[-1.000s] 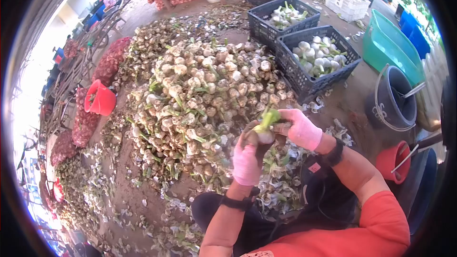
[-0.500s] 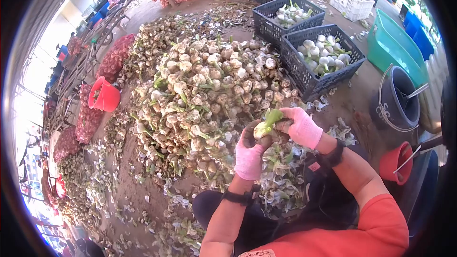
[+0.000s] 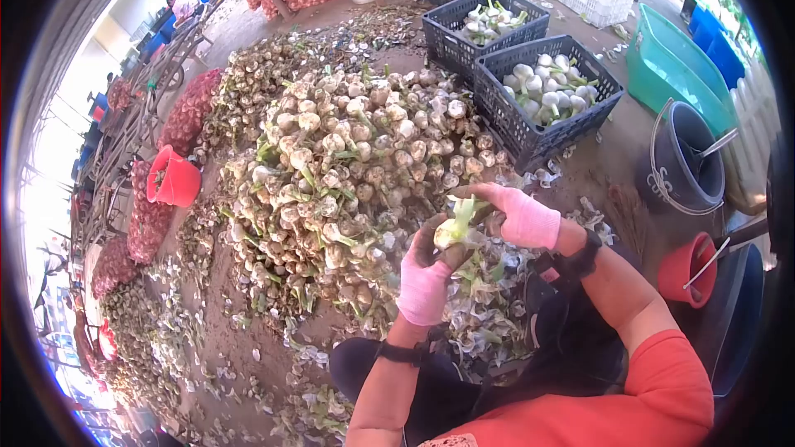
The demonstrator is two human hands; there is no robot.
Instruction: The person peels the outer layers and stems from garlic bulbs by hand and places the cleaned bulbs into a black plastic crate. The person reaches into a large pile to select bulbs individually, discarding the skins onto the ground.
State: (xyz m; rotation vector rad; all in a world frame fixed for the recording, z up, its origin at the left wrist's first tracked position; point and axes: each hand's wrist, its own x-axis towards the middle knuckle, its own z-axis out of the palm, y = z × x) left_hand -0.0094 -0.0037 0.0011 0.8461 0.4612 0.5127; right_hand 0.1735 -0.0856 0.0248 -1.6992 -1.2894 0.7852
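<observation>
My left hand [image 3: 427, 271], in a pink glove with dark, soiled fingertips, is closed round a garlic bulb [image 3: 450, 234]. The bulb looks pale, with a short green stem [image 3: 465, 210] pointing up. At that stem is my right hand [image 3: 522, 213], gloved the same way, its index finger stretched along the top and its thumb below, pinching the leafy outer layer. Just beyond both hands spreads a big heap of unpeeled, dirt-marked garlic [image 3: 356, 157]. Peeled skins and leaves [image 3: 480, 306] lie beneath my hands, between my legs.
A black crate [image 3: 538, 128] of cleaned white garlic stands ahead right, with another black crate [image 3: 443, 37] behind it. To the right are a green tub [image 3: 675, 66], a dark bucket [image 3: 662, 153] and a red bucket [image 3: 691, 269]. Red net sacks [image 3: 151, 215] and a red pail [image 3: 178, 178] stand left.
The view has turned slightly, so the surroundings sit further left. The green leaf at the bulb's top looks narrower and more upright, and my right fingers have shifted over it. My left hand still holds the bulb.
</observation>
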